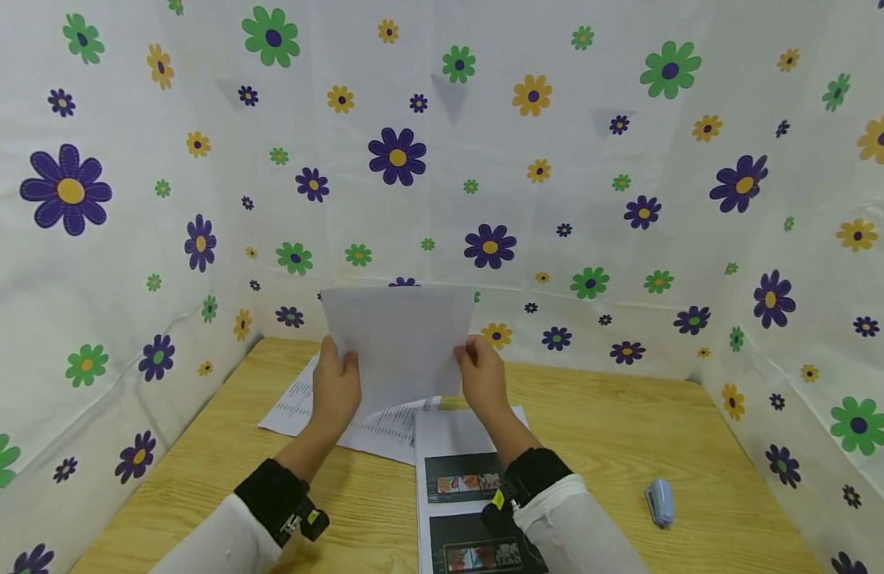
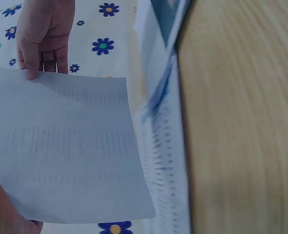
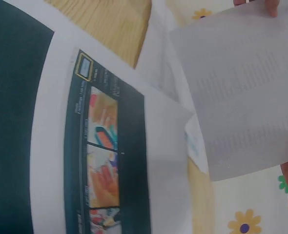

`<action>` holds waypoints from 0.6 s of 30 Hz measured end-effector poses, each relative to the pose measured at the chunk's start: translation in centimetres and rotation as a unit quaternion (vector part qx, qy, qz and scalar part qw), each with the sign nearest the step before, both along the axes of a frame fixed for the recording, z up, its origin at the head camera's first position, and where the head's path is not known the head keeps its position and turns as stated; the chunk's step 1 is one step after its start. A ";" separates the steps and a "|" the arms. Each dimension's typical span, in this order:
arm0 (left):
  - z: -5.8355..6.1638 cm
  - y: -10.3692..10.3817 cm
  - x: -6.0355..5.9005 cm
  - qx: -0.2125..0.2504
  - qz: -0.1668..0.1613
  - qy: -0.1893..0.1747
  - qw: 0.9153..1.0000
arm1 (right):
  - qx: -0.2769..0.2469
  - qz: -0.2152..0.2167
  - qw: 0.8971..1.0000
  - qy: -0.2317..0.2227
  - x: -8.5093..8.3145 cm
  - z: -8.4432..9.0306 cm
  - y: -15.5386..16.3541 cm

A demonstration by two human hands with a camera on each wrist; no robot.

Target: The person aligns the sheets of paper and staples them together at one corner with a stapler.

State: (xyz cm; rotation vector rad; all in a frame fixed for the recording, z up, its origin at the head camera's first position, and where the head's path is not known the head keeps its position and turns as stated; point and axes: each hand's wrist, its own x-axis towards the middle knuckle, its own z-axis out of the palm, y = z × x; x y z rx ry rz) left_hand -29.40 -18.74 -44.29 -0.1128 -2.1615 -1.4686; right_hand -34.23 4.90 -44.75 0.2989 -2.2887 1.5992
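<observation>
Nearest me, on the wooden surface (image 1: 614,430), lies a printed photo page (image 1: 459,478), a blue stapler (image 1: 660,502) to its right. Farther off, my left hand (image 1: 335,389) and right hand (image 1: 482,378) each grip one side edge of a sheet of paper (image 1: 401,343), held upright above text pages (image 1: 373,426).

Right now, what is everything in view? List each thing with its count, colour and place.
Plain white paper sheet: one, white with faint print, held upright above the table between both hands.
Text-printed sheets: at least one, white with black lines, flat under the held sheet.
Sheet with dark picture panels: one, white and black, near table edge, partly under the right forearm.
Small stapler: one, pale blue, on the table's right side.
Wooden table: one, light brown.
Flowered cloth backdrop: white with purple, green, yellow flowers, around three sides.
Left hand: grips the sheet's left edge.
Right hand: grips its right edge.
</observation>
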 end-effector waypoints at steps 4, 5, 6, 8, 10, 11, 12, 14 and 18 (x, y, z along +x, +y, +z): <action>1.4 0.3 0.2 0.003 -0.014 0.008 1.000 | 0.003 0.002 0.999 0.032 0.8 1.5 1.0; 1.7 0.5 0.3 0.003 -0.020 0.008 1.000 | 0.004 0.001 0.999 0.038 1.0 1.9 1.5; 1.9 0.6 0.3 0.006 -0.029 0.007 1.000 | 0.006 0.000 0.999 0.042 1.2 2.4 1.9; 2.4 1.0 0.6 0.015 -0.049 -0.001 0.999 | 0.014 -0.007 0.999 0.045 1.7 3.1 2.8; 2.9 1.5 0.9 0.023 -0.061 -0.015 0.998 | 0.017 -0.011 0.999 0.040 2.2 3.9 3.8; 3.0 1.8 1.1 0.029 -0.068 -0.025 0.997 | 0.020 -0.014 0.999 0.032 2.5 4.2 4.3; 3.2 2.0 1.2 0.038 -0.075 -0.038 0.996 | 0.025 -0.016 0.999 0.022 2.8 4.5 4.8; 3.4 2.6 1.6 0.045 -0.081 -0.071 0.993 | 0.037 -0.021 0.999 -0.004 3.4 5.1 5.8; 3.4 3.7 2.6 0.065 -0.107 -0.134 0.983 | 0.076 -0.035 0.994 -0.065 4.6 5.5 7.6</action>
